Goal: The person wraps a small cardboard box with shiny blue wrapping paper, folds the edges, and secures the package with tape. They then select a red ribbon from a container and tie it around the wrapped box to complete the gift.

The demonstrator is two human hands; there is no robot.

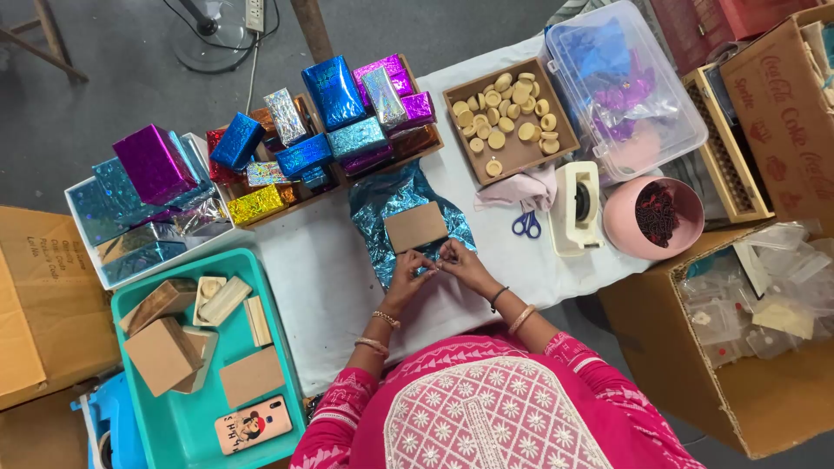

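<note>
Here, two hands, left hand (408,271) and right hand (459,260), fingers pinched on one blue foil sheet (382,208); one cardboard box (416,227) atop.

From my remote seat I see a sheet of shiny blue foil wrapping paper (382,204) spread crumpled on the white table, just in front of the person. A small plain brown cardboard box (415,227) lies flat on its middle, tilted slightly so its right end sits higher in the picture. The foil's near edge (the part closest to the body) is gathered up between the left hand (407,271) and right hand (462,262), whose fingertips pinch it together just below the box.
</note>
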